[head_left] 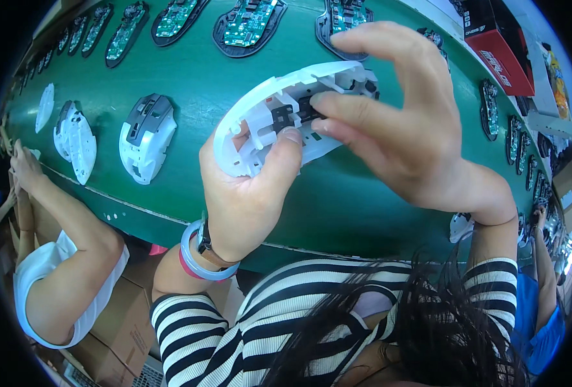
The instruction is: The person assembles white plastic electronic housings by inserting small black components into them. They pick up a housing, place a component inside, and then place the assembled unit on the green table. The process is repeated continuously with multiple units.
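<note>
We see the left hand (244,187) closed around the near-left end of a white shell (255,119), its palm below and its thumb pressed inside the hollow. The shell is held above the green table (192,90), ahead of this hand and a little to its right, with the open side turned up to the person. Its long axis goes slantwise, from the left palm toward the right hand (408,129). So we judge the left hand as the nearer one to the shell's body, while the right comes from the other end. The right hand is half open: two fingertips meet at the black part (302,111) inside the shell, and another finger arches clear above. Whether they pinch this part, we cannot tell. Farther ahead of both hands lie circuit boards (244,29).
</note>
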The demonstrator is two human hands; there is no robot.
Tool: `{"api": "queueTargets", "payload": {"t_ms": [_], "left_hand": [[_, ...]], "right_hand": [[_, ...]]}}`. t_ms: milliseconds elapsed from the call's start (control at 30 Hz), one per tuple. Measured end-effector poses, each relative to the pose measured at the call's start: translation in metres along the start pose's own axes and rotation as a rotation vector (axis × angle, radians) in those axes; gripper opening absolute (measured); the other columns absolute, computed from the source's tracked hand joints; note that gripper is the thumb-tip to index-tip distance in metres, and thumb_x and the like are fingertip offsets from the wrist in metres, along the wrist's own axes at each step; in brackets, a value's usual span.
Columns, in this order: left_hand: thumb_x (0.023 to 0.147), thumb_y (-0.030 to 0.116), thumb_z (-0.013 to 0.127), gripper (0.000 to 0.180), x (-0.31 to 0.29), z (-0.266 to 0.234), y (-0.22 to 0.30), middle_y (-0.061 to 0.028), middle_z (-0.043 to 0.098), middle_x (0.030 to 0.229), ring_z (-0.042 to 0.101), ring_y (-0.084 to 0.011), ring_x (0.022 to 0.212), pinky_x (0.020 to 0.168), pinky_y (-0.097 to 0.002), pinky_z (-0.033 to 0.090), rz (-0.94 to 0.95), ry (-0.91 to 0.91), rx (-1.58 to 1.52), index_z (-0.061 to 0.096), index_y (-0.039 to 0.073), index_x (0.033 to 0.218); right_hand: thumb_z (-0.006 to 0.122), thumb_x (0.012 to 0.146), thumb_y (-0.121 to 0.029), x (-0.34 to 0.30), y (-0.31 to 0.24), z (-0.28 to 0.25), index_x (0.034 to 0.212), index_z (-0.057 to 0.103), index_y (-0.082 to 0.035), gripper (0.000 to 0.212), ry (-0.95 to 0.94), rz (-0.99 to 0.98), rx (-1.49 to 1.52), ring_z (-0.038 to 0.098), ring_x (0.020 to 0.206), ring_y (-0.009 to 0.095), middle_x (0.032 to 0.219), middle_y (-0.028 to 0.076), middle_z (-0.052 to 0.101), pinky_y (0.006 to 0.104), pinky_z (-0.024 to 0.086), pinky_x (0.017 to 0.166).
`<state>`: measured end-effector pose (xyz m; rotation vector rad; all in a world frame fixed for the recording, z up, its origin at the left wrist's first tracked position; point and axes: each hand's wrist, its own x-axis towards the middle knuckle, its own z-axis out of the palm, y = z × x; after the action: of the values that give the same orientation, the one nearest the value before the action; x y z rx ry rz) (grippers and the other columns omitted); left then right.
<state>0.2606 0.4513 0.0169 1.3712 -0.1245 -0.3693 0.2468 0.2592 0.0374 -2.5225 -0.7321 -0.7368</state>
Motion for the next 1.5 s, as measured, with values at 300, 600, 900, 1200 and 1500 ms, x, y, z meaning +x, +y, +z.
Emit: {"api": "queueTargets", "payload": {"t_ms": [300, 600, 900, 1200, 1500], "left_hand": [[0.091, 0.002, 0.058, 0.034, -0.001, -0.004, -0.002, -0.0063, 0.064, 0.106, 0.06, -0.011, 0.091, 0.078, -0.0256, 0.05, 0.098, -0.05, -0.044, 0.055, -0.004, 0.124], [0.092, 0.004, 0.06, 0.026, 0.005, -0.013, 0.002, -0.0033, 0.066, 0.099, 0.061, -0.0083, 0.084, 0.072, -0.0221, 0.05, 0.08, -0.11, -0.077, 0.06, -0.003, 0.117], [0.093, 0.002, 0.057, 0.028, 0.001, -0.006, 0.009, -0.0082, 0.067, 0.098, 0.063, -0.0121, 0.08, 0.064, -0.0249, 0.05, 0.043, -0.059, 0.036, 0.058, -0.004, 0.12], [0.091, 0.003, 0.061, 0.039, -0.007, -0.006, 0.02, -0.0112, 0.064, 0.114, 0.063, -0.0168, 0.102, 0.089, -0.0292, 0.05, 0.21, -0.227, 0.109, 0.053, -0.006, 0.128], [0.088, -0.005, 0.053, 0.043, 0.002, -0.013, 0.02, -0.0061, 0.063, 0.112, 0.059, -0.0097, 0.096, 0.082, -0.0244, 0.049, 0.114, -0.219, 0.087, 0.055, -0.001, 0.13]], "right_hand": [[0.08, 0.067, -0.008, 0.0, -0.009, 0.0, 0.094, 0.071, -0.007, 0.028, -0.043, 0.084, 0.212, 0.055, 0.115, 0.036, 0.123, 0.018, 0.057, 0.0426, 0.048, 0.091], [0.072, 0.074, -0.01, 0.011, -0.007, 0.004, 0.102, 0.069, -0.011, 0.029, -0.143, -0.16, -0.038, 0.061, 0.086, 0.021, 0.118, 0.013, 0.057, 0.0262, 0.052, 0.063], [0.068, 0.073, -0.023, -0.004, -0.023, 0.007, 0.099, 0.066, -0.007, 0.03, -0.055, -0.097, -0.305, 0.055, 0.072, 0.018, 0.107, 0.016, 0.058, 0.022, 0.046, 0.045], [0.073, 0.069, -0.003, -0.007, -0.023, 0.003, 0.106, 0.066, -0.011, 0.038, 0.167, -0.083, 0.199, 0.058, 0.079, 0.022, 0.117, 0.017, 0.054, 0.0286, 0.052, 0.064], [0.073, 0.069, -0.002, 0.009, -0.013, -0.002, 0.111, 0.06, -0.012, 0.045, -0.008, -0.003, 0.27, 0.058, 0.076, 0.023, 0.113, 0.013, 0.052, 0.0306, 0.049, 0.054]]}}
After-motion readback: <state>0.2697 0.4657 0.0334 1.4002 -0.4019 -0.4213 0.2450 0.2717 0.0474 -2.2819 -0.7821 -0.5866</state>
